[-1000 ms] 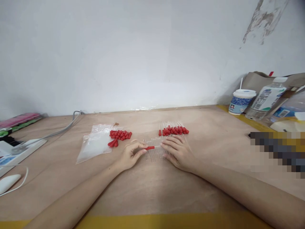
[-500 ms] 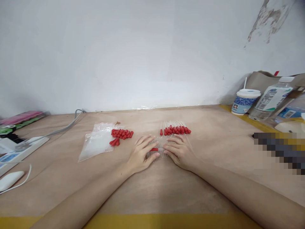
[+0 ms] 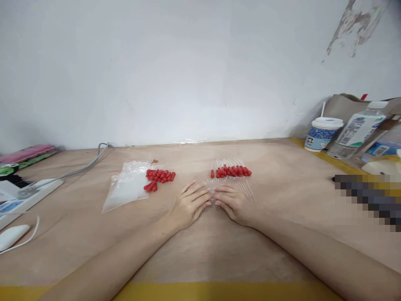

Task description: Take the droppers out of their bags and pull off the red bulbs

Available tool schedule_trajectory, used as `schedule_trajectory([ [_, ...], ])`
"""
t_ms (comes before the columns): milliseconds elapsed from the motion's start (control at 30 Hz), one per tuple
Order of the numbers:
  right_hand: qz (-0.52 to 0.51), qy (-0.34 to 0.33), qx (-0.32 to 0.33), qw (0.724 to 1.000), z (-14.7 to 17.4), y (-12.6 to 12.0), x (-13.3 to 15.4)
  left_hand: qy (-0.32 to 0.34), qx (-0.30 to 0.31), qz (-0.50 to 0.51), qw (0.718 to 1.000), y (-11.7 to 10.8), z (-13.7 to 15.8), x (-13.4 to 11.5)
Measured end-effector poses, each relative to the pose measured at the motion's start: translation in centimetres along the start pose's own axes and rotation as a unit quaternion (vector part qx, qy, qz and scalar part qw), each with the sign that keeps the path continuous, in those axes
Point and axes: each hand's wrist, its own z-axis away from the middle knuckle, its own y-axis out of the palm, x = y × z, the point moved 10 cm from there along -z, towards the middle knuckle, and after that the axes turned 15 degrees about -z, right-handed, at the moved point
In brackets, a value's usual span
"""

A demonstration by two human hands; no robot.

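Clear tubes [image 3: 244,186] lie bare mid-tabletop [image 3: 175,263], partly under the left hand [image 3: 190,205] and right hand [image 3: 236,205], fingertips nearly meeting, any grip hidden. Toward the back edge, red-capped tubes [image 3: 233,170] look finished; loose red caps [image 3: 160,176] leftward remain unfitted. Unlike earlier, no red shows between the hands, which sit closer.

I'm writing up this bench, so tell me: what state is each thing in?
Bare clear tubes: lying loose, partly covered by the hands
Red-tipped tubes: in a row, red ends fitted
Loose red bulbs: heaped, off any tube
Left hand: curled; grip hidden
Right hand: curled; grip hidden
Plastic bags: lying flat
Paper cup: upright, lidded, straw in
Bottle: capped
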Motion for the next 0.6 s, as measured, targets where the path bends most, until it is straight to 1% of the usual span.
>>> schedule_trajectory([
  [133,-0.007,-0.033,-0.005,0.999,0.0,-0.3,1.0,0.02,0.015,0.0,1.0,0.1,0.0,-0.5],
  [267,0.007,-0.049,0.004,0.999,0.0,-0.4,1.5,0.027,0.025,0.011,0.999,0.1,0.0,-0.7],
  [433,0.032,-0.066,0.004,0.997,0.2,-0.5,1.8,0.016,0.042,0.022,0.999,0.3,0.1,-0.6],
  [600,0.039,-0.068,0.024,0.997,0.4,-0.3,1.9,0.004,0.066,0.029,0.997,0.3,0.2,-0.2],
])
